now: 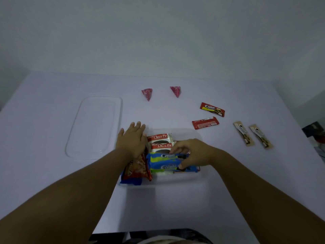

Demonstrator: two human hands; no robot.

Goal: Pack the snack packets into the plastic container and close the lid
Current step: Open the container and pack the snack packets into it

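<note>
Pinching 2 blue packets (171, 162) at frame centre, the right hand (193, 153) is curling fingers over them inside the container (175, 180). Left hand (132, 140) is lying flat, fingers straight, on the container's left rim over an orange packet (139, 169), gripping nothing. 2 Choco Pie packs (161, 141) are sitting in the container behind. Lid (95, 125) is lying off, left of centre. Still outside, upper right: 2 pink wedges (147, 94), 2 red packets (212, 109), 2 tan sticks (243, 133).

My clear container (177, 178) sits open near the table's front edge — Choco Pie packets (161, 140) and blue packets (168, 163) inside; its lid (95, 125) lies flat, left.
</note>
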